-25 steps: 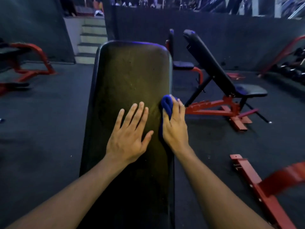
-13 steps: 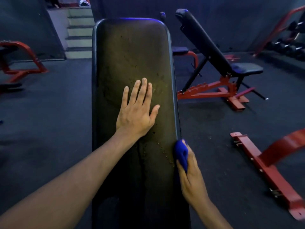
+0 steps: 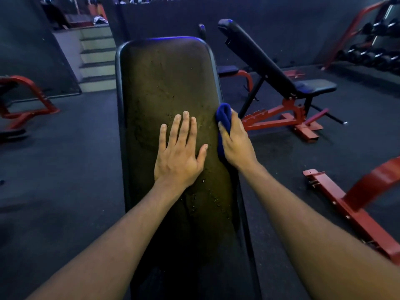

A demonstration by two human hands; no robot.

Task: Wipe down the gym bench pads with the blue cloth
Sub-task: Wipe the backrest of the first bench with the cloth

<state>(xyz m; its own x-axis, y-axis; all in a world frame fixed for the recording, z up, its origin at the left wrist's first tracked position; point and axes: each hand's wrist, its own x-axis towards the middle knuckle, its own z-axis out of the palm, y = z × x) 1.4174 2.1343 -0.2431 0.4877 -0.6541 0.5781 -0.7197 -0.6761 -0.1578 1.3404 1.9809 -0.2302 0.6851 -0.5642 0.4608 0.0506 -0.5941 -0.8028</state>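
A long dark bench pad (image 3: 166, 83) runs away from me down the middle of the view, its surface speckled with droplets. My left hand (image 3: 180, 152) lies flat on the pad with fingers straight and spread. My right hand (image 3: 237, 141) grips the bunched blue cloth (image 3: 224, 118) and holds it against the pad's right edge, about halfway along. Part of the cloth is hidden under my fingers and palm.
An adjustable bench (image 3: 270, 68) on a red frame stands to the right. A red steel frame (image 3: 355, 208) lies on the floor at near right. A dumbbell rack (image 3: 376, 50) sits far right. Red equipment (image 3: 23, 98) is at left, steps (image 3: 97, 59) behind.
My right hand has slid the cloth forward along the pad's right edge, from near me back up to mid-pad. The left hand stays flat on the pad.
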